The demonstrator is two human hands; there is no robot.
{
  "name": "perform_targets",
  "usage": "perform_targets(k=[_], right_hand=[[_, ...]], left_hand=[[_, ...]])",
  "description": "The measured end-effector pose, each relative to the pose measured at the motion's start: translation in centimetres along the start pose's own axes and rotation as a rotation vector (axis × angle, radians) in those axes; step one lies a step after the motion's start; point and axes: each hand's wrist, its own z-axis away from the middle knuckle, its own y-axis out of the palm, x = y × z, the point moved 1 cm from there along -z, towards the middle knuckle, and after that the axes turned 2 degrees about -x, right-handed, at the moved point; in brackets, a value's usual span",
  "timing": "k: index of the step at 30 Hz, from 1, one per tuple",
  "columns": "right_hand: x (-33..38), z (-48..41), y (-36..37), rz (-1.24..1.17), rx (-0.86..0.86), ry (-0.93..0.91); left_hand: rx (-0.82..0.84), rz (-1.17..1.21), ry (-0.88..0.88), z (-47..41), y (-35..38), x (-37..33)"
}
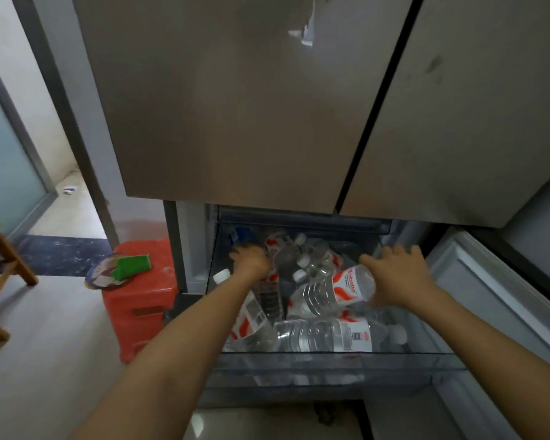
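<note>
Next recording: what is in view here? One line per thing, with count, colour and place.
fridge: one, grey steel, straight ahead, upper doors closed
drawer: one, clear front, pulled open at the fridge's foot
bottles: many, clear with red-white labels and white caps, heaped in the drawer
stool: one, red, left of the fridge
pad: one, green, on the stool
disc: one, printed, on the stool under the pad
wooden frame: one, brown, far left
left hand: among bottles at the drawer's back, fingers hidden
right hand: on the base of a tilted bottle, fingers spread
</note>
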Motion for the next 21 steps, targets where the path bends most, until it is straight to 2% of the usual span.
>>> perform_targets(k=[2, 4, 11, 14, 16, 19, 21], right_hand=[[0.0, 0.7, 0.4, 0.002, 0.023, 0.046], [0.0, 1.2, 0.9, -0.005, 0.029, 0.085], [0.6, 1.7, 1.3, 0.005, 0.010, 0.110], [1.0, 2.1, 1.1, 0.019, -0.007, 0.102], [1.2, 2.4, 0.9, 0.027, -0.021, 0.103], [1.4, 2.8, 0.7, 0.021, -0.037, 0.109], [1.6, 3.1, 0.7, 0.011, -0.033, 0.106]], left_hand=[[-0.002, 0.138, -0.179, -1.1, 0.9, -0.2], [-0.019, 0.261, -0.286, -1.8, 1.6, 0.0], [-0.065, 0.417, -0.373, -3.4, 1.0, 0.4], [0.013, 0.546, -0.369, -3.4, 0.5, 0.7], [0.071, 0.742, -0.318, -2.2, 0.3, 0.2], [0.307, 1.077, -0.342, 1.0, 0.4, -0.7], [0.389, 1.147, -0.374, 2.8, -0.1, -0.9]])
